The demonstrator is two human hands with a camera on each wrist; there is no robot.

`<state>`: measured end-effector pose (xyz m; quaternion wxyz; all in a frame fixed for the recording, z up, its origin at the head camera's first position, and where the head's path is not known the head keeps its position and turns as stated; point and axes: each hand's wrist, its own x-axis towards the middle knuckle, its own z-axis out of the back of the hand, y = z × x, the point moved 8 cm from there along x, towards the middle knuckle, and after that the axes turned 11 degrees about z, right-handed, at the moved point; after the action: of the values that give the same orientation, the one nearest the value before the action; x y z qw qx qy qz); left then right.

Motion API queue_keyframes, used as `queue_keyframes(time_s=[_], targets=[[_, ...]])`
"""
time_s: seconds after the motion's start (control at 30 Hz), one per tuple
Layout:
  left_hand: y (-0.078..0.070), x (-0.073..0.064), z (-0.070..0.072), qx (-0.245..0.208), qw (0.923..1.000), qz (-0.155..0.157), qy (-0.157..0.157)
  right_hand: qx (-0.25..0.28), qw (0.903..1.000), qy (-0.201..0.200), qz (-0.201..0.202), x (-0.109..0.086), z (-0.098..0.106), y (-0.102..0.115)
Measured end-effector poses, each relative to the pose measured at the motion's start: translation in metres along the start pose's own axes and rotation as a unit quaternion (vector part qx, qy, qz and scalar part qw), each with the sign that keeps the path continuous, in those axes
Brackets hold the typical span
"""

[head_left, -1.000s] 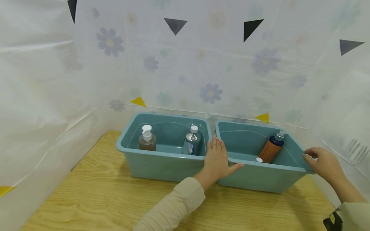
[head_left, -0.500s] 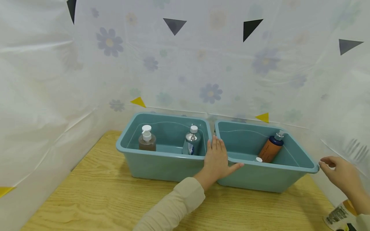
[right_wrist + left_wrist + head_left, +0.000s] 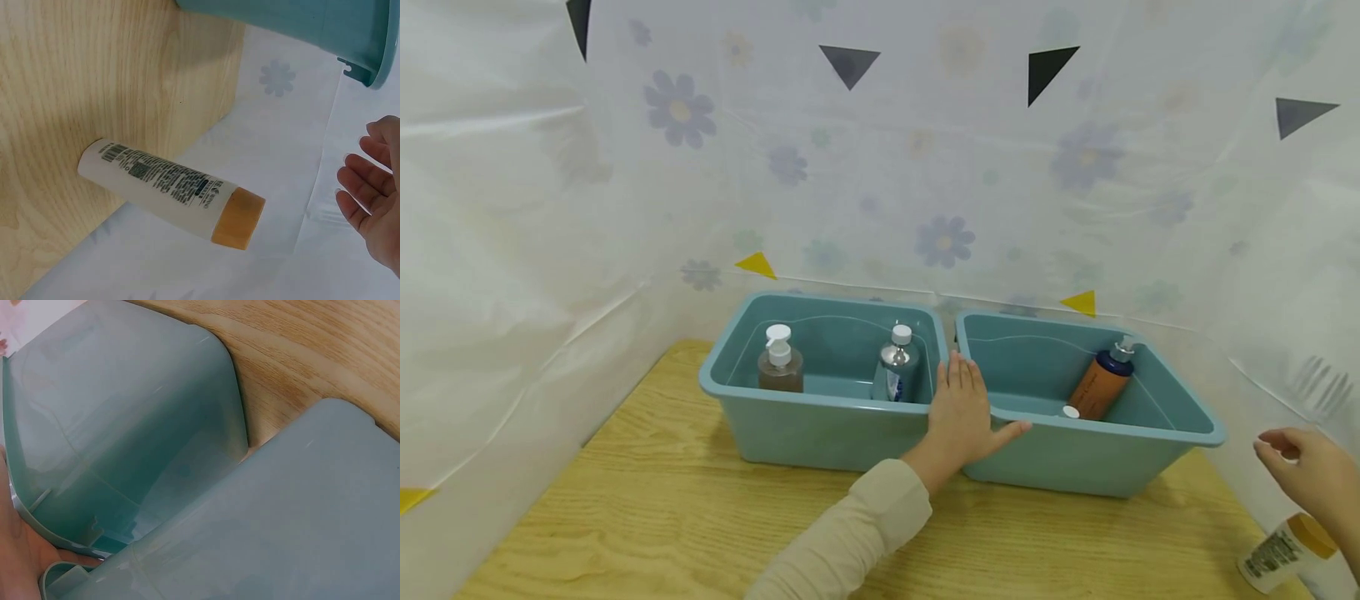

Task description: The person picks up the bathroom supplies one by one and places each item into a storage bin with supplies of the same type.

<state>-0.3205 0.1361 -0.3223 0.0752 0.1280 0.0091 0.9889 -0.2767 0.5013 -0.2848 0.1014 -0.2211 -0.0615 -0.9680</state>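
Note:
My left hand (image 3: 958, 415) lies with straight fingers across the adjoining rims of two teal plastic bins, the left bin (image 3: 827, 433) and the right bin (image 3: 1060, 458). In the left wrist view, part of that hand (image 3: 19, 550) shows at the rims. Beyond the right bin's outer end, my right hand (image 3: 1315, 471) hangs in the air, fingers loosely curled around nothing. Below it, a white bottle with an orange cap (image 3: 1277, 557) stands on the wooden table; the right wrist view shows the printed text on this bottle (image 3: 156, 181).
Inside the left bin are a brownish pump bottle (image 3: 781, 377) and a clear white-capped bottle (image 3: 898, 367). An orange-and-navy pump bottle (image 3: 1099, 387) leans in the right bin, beside a white cap (image 3: 1070, 412). Flowered sheeting (image 3: 880, 167) surrounds the wooden table (image 3: 685, 517).
My right hand has left the right bin's end rim and moved right and down, bringing the orange-capped bottle into view. My left hand has stayed put.

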Motion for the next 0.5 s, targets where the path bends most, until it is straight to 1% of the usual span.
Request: queue_keyframes(time_s=[0.2,0.3,0.5], targets=[[0.001,0.000,0.001,-0.005,1.0000,0.000,0.001,-0.016,0.9993,0.029,-0.017,-0.006,-0.006,-0.010],[0.001,-0.001,0.001,-0.003,1.0000,0.000,0.005,-0.015,0.9992,0.034,-0.018,-0.010,-0.008,-0.013],[-0.001,-0.001,0.001,0.004,1.0000,-0.002,0.005,-0.004,0.9999,0.009,-0.008,-0.017,-0.009,-0.017]])
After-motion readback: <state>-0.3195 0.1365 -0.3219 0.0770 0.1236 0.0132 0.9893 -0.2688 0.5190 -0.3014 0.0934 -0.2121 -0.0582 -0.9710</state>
